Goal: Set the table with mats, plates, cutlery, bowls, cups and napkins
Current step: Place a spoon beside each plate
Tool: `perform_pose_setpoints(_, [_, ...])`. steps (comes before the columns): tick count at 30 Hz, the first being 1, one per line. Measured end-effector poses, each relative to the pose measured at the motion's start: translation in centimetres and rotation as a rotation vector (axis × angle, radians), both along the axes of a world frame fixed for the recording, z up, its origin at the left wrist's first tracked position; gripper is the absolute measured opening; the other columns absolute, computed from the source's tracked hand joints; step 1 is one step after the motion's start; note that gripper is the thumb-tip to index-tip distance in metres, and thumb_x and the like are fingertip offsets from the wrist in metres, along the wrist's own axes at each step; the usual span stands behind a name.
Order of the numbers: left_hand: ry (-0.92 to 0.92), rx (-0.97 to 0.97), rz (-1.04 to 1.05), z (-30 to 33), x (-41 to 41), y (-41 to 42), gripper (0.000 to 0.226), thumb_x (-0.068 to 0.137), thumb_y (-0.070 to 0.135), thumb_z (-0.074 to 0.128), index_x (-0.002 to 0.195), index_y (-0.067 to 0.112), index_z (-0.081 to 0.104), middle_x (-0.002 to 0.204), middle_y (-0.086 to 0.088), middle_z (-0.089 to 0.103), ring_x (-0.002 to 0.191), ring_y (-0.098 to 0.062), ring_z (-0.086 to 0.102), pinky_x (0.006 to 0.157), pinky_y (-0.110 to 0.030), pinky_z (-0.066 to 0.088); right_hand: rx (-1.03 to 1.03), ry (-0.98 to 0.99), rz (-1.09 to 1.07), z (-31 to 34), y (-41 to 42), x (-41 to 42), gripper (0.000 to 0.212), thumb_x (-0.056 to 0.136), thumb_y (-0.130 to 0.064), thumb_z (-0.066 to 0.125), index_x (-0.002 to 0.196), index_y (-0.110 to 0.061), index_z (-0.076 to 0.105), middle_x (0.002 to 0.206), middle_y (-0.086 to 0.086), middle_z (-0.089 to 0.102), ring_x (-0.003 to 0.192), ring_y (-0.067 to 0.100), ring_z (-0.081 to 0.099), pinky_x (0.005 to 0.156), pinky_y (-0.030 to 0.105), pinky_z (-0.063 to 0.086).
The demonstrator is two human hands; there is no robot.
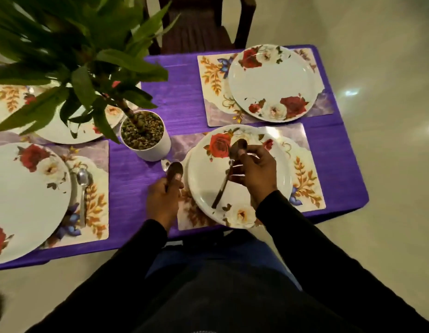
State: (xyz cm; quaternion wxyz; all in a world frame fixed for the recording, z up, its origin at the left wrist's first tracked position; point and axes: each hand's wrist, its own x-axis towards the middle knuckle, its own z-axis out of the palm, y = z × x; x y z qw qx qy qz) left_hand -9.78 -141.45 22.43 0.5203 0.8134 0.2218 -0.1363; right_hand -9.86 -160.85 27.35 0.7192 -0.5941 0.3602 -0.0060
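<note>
A white plate with red roses point(261, 195) lies on a floral mat point(307, 179) at the near right of the purple table. My right hand point(254, 174) is shut on a metal spoon point(237, 146) held over this plate, bowl up and handle slanting down. My left hand point(163, 200) grips another spoon point(174, 171) just left of the plate's rim, above the mat's left edge. A third spoon point(83, 188) rests on the near left mat point(95, 207) beside another rose plate point(23, 198).
A potted plant in a white pot point(148, 143) stands mid-table, its leaves covering the far left plate point(64, 131). A far right mat point(213, 90) carries a plate point(271, 82). A dark chair point(196, 22) stands behind the table. Pale floor surrounds it.
</note>
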Motion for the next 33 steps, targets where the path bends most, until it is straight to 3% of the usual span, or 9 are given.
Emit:
perform_pose_setpoints(2, [0.004,0.03,0.003,-0.8,-0.2,-0.4,0.038,0.096,0.037,0.065,0.076,0.005,0.063,0.069,-0.007,0.062,0.062,-0.015,0.051,0.058,-0.029,0.041,-0.056,0.029,-0.032,0.1,-3.0,-0.1,0.016,0.098,-0.011,0.058,0.108,-0.001,0.063,0.082,0.013,0.069,0.064,0.024,0.066,0.054,0.031,0.055])
perform_pose_setpoints(5, [0.023,0.004,0.059,-1.7,-1.4,-1.0,0.018,0.087,0.019,0.078,0.083,0.009,0.064,0.071,0.002,0.061,0.063,-0.005,0.051,0.053,-0.012,0.04,-0.129,0.071,-0.022,-0.4,-7.5,-0.6,0.011,0.095,-0.008,0.061,0.101,-0.002,0.068,0.076,0.008,0.069,0.059,0.018,0.063,0.053,0.029,0.054])
perform_pose_setpoints(9, [0.097,0.005,0.212,-3.3,-1.9,-1.8,0.014,0.083,0.009,0.079,0.089,0.007,0.067,0.083,-0.008,0.065,0.067,-0.013,0.054,0.066,-0.027,0.042,-0.284,0.144,0.02,-2.7,-14.0,-0.3,0.014,0.093,0.0,0.059,0.093,-0.011,0.068,0.07,0.004,0.067,0.051,0.012,0.061,0.049,0.026,0.052])
perform_pose_setpoints(11, [0.15,0.017,0.259,-4.4,-1.8,-2.1,0.015,0.083,0.017,0.081,0.086,0.009,0.069,0.081,-0.009,0.066,0.072,-0.02,0.056,0.07,-0.031,0.044,-0.347,0.211,0.057,-4.4,-17.0,-0.2,0.021,0.092,0.004,0.054,0.094,-0.012,0.068,0.074,0.008,0.066,0.05,0.013,0.06,0.049,0.027,0.051])
perform_pose_setpoints(14, [0.215,0.054,0.301,-5.7,-2.2,-3.1,0.035,0.08,0.039,0.083,0.07,0.012,0.062,0.06,-0.006,0.055,0.056,-0.02,0.045,0.06,-0.031,0.039,-0.418,0.28,0.15,-6.9,-20.6,-0.2,0.032,0.091,0.005,0.053,0.079,-0.021,0.067,0.075,0.013,0.064,0.052,0.019,0.057,0.055,0.033,0.053])
perform_pose_setpoints(17, [0.228,0.134,0.32,-6.5,-2.7,-4.0,0.05,0.074,0.048,0.085,0.063,0.01,0.055,0.057,-0.006,0.052,0.054,-0.02,0.045,0.058,-0.031,0.039,-0.451,0.327,0.271,-8.3,-22.6,-0.1,0.023,0.092,0.002,0.055,0.087,-0.014,0.07,0.069,0.01,0.065,0.044,0.013,0.058,0.044,0.023,0.047])
perform_pose_setpoints(23, [0.252,0.18,0.325,-6.7,-2.4,-4.6,0.048,0.075,0.05,0.084,0.069,0.008,0.06,0.058,-0.006,0.054,0.054,-0.022,0.046,0.06,-0.034,0.041,-0.472,0.373,0.382,-9.6,-23.7,0.4,0.012,0.093,-0.002,0.06,0.093,-0.01,0.068,0.071,0.012,0.07,0.057,0.024,0.066,0.053,0.034,0.058])
perform_pose_setpoints(28, [0.259,0.217,0.224,-6.7,-2.4,-4.8,0.044,0.077,0.05,0.082,0.075,0.008,0.07,0.067,-0.012,0.068,0.062,-0.029,0.061,0.065,-0.041,0.052,-0.486,0.381,0.411,-9.7,-23.7,0.6,0.013,0.094,-0.001,0.06,0.092,-0.011,0.067,0.075,0.013,0.071,0.061,0.022,0.068,0.055,0.03,0.059])
perform_pose_setpoints(33, [0.231,0.224,0.218,-6.2,-2.7,-6.0,0.037,0.085,0.042,0.078,0.083,0.006,0.071,0.069,-0.011,0.067,0.06,-0.023,0.061,0.054,-0.026,0.044,-0.47,0.385,0.442,-9.9,-24.1,1.0,0.005,0.094,-0.002,0.063,0.096,-0.007,0.065,0.074,0.013,0.071,0.057,0.018,0.066,0.051,0.026,0.055])
